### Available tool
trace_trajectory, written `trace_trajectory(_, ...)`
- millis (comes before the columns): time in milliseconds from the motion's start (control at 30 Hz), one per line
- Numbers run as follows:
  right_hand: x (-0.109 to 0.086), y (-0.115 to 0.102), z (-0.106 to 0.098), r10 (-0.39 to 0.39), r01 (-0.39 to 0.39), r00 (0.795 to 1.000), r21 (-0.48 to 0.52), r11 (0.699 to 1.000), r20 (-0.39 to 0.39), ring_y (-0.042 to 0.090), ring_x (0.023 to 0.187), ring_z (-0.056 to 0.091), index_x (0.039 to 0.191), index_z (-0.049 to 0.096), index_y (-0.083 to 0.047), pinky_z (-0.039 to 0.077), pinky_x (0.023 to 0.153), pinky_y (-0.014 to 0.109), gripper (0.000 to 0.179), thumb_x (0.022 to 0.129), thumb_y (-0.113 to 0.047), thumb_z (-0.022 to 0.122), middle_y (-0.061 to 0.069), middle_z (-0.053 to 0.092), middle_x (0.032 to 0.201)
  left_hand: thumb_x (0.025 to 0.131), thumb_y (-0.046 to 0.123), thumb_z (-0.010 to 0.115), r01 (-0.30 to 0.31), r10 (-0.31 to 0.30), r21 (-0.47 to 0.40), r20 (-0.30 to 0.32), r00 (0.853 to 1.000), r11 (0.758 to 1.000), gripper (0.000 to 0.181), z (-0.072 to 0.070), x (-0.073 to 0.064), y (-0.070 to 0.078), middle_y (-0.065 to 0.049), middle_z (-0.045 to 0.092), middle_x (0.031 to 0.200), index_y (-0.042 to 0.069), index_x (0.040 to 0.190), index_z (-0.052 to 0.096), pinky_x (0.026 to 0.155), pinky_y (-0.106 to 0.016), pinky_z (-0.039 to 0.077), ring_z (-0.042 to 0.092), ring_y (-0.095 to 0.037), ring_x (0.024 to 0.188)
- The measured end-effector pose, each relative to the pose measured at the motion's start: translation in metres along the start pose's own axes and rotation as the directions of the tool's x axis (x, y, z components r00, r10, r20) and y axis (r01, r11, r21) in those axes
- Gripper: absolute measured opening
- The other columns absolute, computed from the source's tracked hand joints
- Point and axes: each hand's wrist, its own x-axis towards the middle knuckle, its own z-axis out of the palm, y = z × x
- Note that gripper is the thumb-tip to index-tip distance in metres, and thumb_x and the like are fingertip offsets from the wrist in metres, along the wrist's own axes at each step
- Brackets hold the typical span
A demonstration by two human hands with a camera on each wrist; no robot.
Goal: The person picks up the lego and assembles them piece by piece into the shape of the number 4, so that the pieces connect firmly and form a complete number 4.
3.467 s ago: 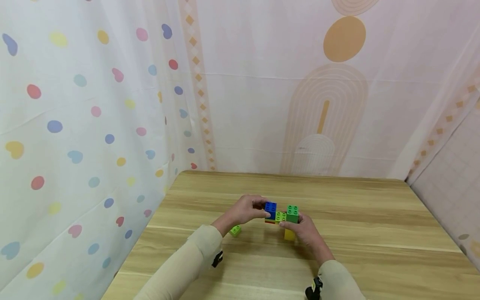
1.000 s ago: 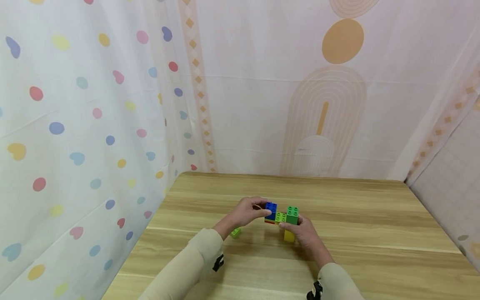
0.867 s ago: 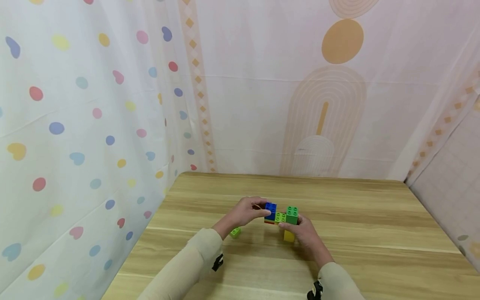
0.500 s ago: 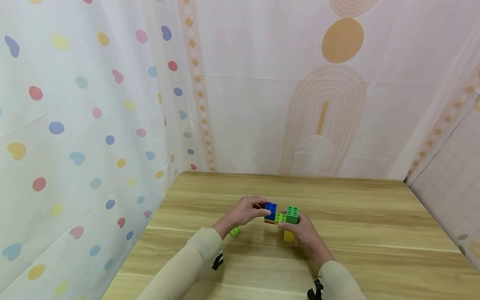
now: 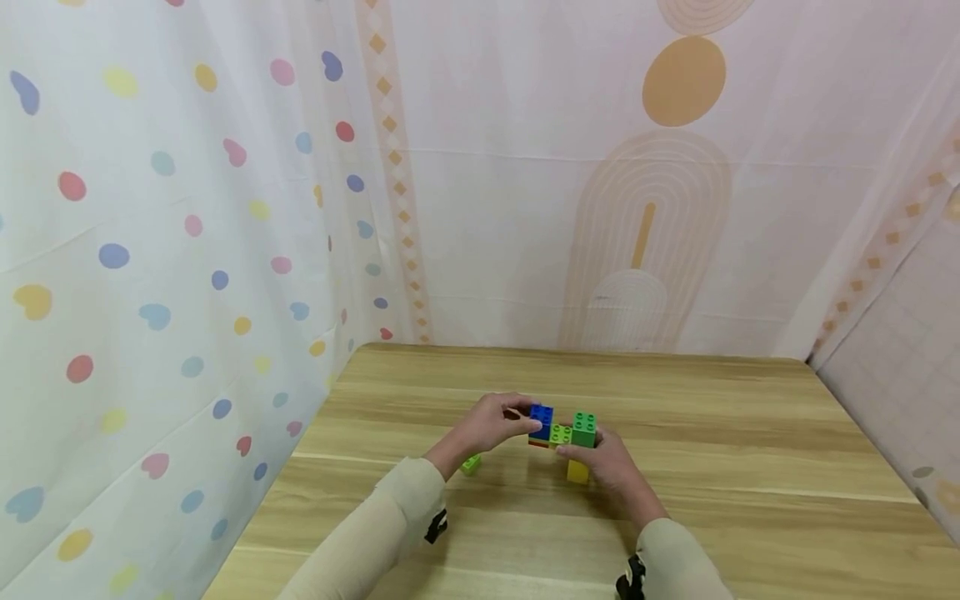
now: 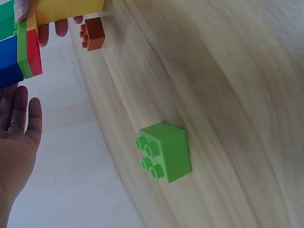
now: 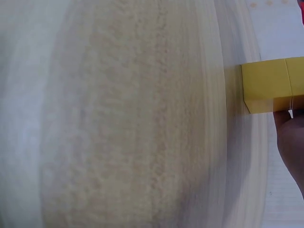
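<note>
In the head view, my left hand (image 5: pixel 491 423) pinches a blue toy building brick (image 5: pixel 541 423) between thumb and fingers. The blue brick sits on the left end of a joined brick build, with a lime-green brick (image 5: pixel 560 434) and a thin red brick (image 6: pixel 33 53) below it. My right hand (image 5: pixel 611 460) grips the build's right end, around a green brick (image 5: pixel 584 427) and a yellow column (image 5: pixel 577 472). The right wrist view shows the column's yellow bricks (image 7: pixel 267 85) close up, beside part of that hand.
A loose lime-green brick (image 6: pixel 175 154) lies on the wooden table (image 5: pixel 720 467), under my left wrist in the head view. An orange-brown brick (image 6: pixel 94 34) also rests on the table, hidden in the head view. Patterned curtains (image 5: pixel 480 183) hang behind and beside the table.
Both hands keep their grip on the brick build in nearly the same place. Only a very slight shift of the left thumb on the blue brick shows.
</note>
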Motion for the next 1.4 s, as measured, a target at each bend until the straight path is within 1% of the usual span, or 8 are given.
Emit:
trace_trajectory(200, 0.0028, 0.0059, -0.0001, -0.010, 0.010, 1.000, 0.005, 1.000, -0.007, 0.020, 0.093, 0.061, 0.127, 0.066, -0.008, 0.048, 0.081, 0.032, 0.044, 0.088, -0.026, 0.078, 0.007, 0.070, 0.107, 0.095, 0.033, 0.069, 0.031, -0.032, -0.060, -0.013, 0.999, 0.998, 0.034, 0.0031, -0.0008, -0.0015, 0.003, 0.067, 0.104, 0.015, 0.125, 0.069, 0.090, -0.037, 0.051, 0.062, -0.014, 0.099)
trace_trajectory(500, 0.0018, 0.0036, 0.0006, -0.014, 0.014, 1.000, 0.014, 1.000, -0.010, 0.019, 0.092, 0.061, 0.128, 0.065, -0.006, 0.050, 0.080, 0.032, 0.046, 0.088, -0.025, 0.077, 0.007, 0.070, 0.109, 0.095, 0.031, 0.069, 0.028, -0.030, -0.069, -0.033, 0.999, 0.997, 0.034, 0.0038, -0.0014, -0.0024, 0.003, 0.067, 0.105, 0.014, 0.125, 0.069, 0.087, -0.037, 0.052, 0.062, -0.016, 0.097)
trace_trajectory(633, 0.0015, 0.0031, 0.0004, -0.014, 0.014, 1.000, 0.010, 1.000, -0.015, 0.019, 0.091, 0.061, 0.128, 0.065, -0.006, 0.049, 0.078, 0.032, 0.046, 0.088, -0.025, 0.078, 0.007, 0.070, 0.108, 0.094, 0.030, 0.070, 0.023, -0.026, -0.063, -0.042, 0.999, 0.998, 0.034, 0.0040, -0.0005, -0.0016, 0.002, 0.067, 0.107, 0.014, 0.124, 0.070, 0.085, -0.036, 0.053, 0.061, -0.017, 0.097)
trace_trajectory(867, 0.0035, 0.0045, 0.0007, -0.006, 0.007, 1.000, 0.032, 0.999, -0.015, 0.019, 0.090, 0.061, 0.126, 0.066, -0.007, 0.049, 0.078, 0.030, 0.046, 0.087, -0.026, 0.079, 0.007, 0.070, 0.107, 0.095, 0.031, 0.068, 0.020, -0.022, -0.040, -0.049, 0.999, 0.999, 0.035, 0.0046, -0.0009, -0.0011, 0.003, 0.067, 0.105, 0.012, 0.124, 0.069, 0.087, -0.036, 0.051, 0.061, -0.015, 0.096)
trace_trajectory(1033, 0.0043, 0.0057, -0.0003, -0.003, 0.004, 1.000, 0.046, 0.999, -0.013, 0.019, 0.091, 0.061, 0.127, 0.067, -0.008, 0.049, 0.080, 0.031, 0.047, 0.085, -0.027, 0.080, 0.006, 0.071, 0.106, 0.095, 0.031, 0.069, 0.001, -0.002, -0.017, -0.050, 0.999, 1.000, 0.034, 0.0041, -0.0011, 0.0016, 0.001, 0.067, 0.109, 0.014, 0.124, 0.069, 0.090, -0.040, 0.050, 0.060, -0.016, 0.100)
trace_trajectory(1133, 0.0047, 0.0059, -0.0005, -0.005, 0.006, 1.000, 0.052, 0.999, -0.011, 0.020, 0.091, 0.061, 0.127, 0.066, -0.008, 0.048, 0.081, 0.031, 0.047, 0.086, -0.025, 0.080, 0.006, 0.071, 0.106, 0.095, 0.030, 0.069, -0.016, 0.016, -0.004, -0.046, 0.999, 1.000, 0.033, 0.0041, -0.0012, 0.0018, 0.001, 0.067, 0.109, 0.014, 0.124, 0.069, 0.091, -0.039, 0.049, 0.060, -0.016, 0.101)
trace_trajectory(1300, 0.0038, 0.0050, 0.0001, -0.008, 0.009, 1.000, 0.049, 0.999, -0.002, 0.019, 0.092, 0.061, 0.126, 0.066, -0.007, 0.048, 0.081, 0.030, 0.046, 0.086, -0.024, 0.079, 0.007, 0.070, 0.107, 0.096, 0.032, 0.067, -0.008, 0.008, 0.003, -0.041, 0.999, 1.000, 0.038, 0.0051, -0.0032, 0.0005, 0.003, 0.067, 0.107, 0.012, 0.128, 0.067, 0.090, -0.036, 0.050, 0.060, -0.013, 0.099)
trace_trajectory(1400, 0.0030, 0.0046, 0.0003, -0.015, 0.015, 1.000, 0.034, 0.999, 0.005, 0.019, 0.092, 0.061, 0.127, 0.065, -0.006, 0.049, 0.080, 0.029, 0.046, 0.087, -0.025, 0.078, 0.008, 0.070, 0.108, 0.096, 0.033, 0.067, -0.003, 0.003, -0.003, -0.039, 0.999, 1.000, 0.039, 0.0053, -0.0046, 0.0006, 0.003, 0.067, 0.106, 0.011, 0.128, 0.066, 0.090, -0.037, 0.050, 0.060, -0.013, 0.099)
